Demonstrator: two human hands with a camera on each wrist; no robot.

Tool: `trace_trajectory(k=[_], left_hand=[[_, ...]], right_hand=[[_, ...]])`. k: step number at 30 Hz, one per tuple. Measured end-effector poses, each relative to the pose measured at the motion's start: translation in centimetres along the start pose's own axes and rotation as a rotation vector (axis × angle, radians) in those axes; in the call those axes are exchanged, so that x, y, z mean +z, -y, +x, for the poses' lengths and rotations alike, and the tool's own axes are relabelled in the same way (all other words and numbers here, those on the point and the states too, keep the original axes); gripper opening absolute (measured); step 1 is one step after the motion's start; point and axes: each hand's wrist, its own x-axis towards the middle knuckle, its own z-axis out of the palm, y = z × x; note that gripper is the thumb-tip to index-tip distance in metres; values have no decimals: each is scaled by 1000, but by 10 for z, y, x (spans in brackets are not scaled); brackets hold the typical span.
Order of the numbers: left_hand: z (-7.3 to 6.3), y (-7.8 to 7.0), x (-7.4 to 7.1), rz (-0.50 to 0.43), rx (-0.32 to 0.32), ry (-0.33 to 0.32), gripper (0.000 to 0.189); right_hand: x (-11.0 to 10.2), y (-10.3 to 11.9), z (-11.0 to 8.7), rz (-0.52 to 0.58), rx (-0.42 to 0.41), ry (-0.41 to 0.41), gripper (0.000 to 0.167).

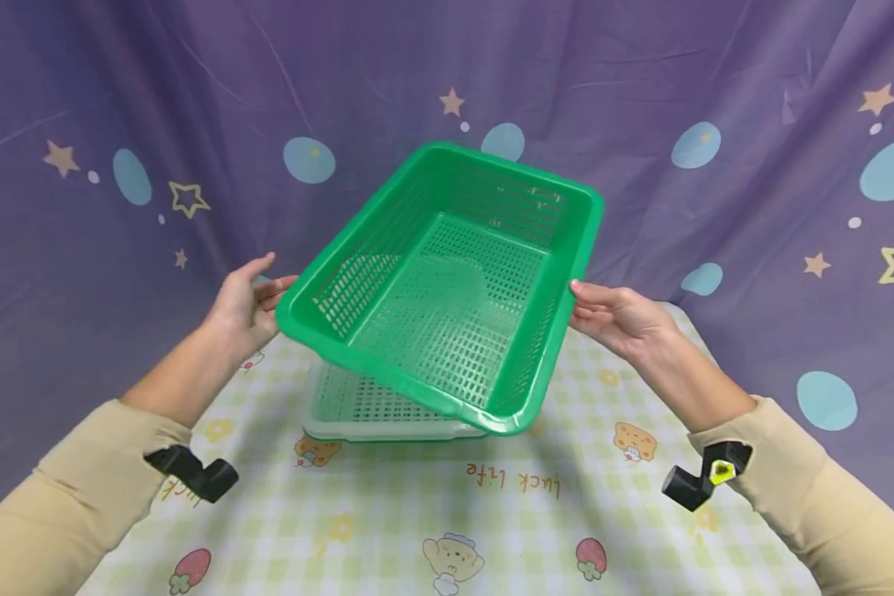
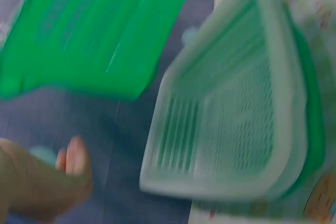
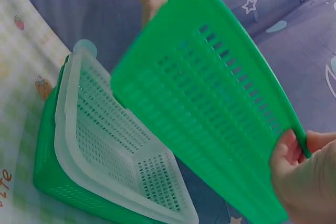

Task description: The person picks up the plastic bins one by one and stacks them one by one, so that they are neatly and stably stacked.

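Note:
A green plastic basket (image 1: 395, 377) with slotted sides hangs tilted above the table, its open top toward the head camera. My right hand (image 1: 622, 319) grips its right rim; in the right wrist view the thumb (image 3: 320, 141) and curled fingers pinch the edge. The left hand (image 1: 242, 306) is beside the basket's left corner, thumb raised and fingers extended. In the left wrist view a gap shows between that hand (image 2: 47, 187) and the basket. Below, a whitish translucent basket (image 1: 395, 430) sits nested inside another green basket (image 3: 44, 166), partly hidden by the raised one.
A checked tablecloth (image 1: 387, 513) with cartoon prints covers the table. Behind it hangs a purple curtain (image 1: 387, 74) with stars and blue ovals. Black wrist mounts (image 1: 194, 473) stick out from both beige sleeves.

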Motion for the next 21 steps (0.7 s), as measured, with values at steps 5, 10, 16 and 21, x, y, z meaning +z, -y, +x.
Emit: trace_trajectory(k=[5, 10, 16, 21], left_hand=[[9, -22, -13, 196, -36, 228, 75], [11, -26, -13, 496, -10, 267, 53], [8, -31, -15, 516, -13, 234, 61], [11, -33, -12, 508, -69, 209, 80]], right_hand=[[5, -9, 5, -145, 1, 163, 15], [10, -20, 13, -286, -33, 237, 16], [11, -22, 26, -305, -39, 192, 24], [11, -24, 44, -286, -36, 125, 30]])
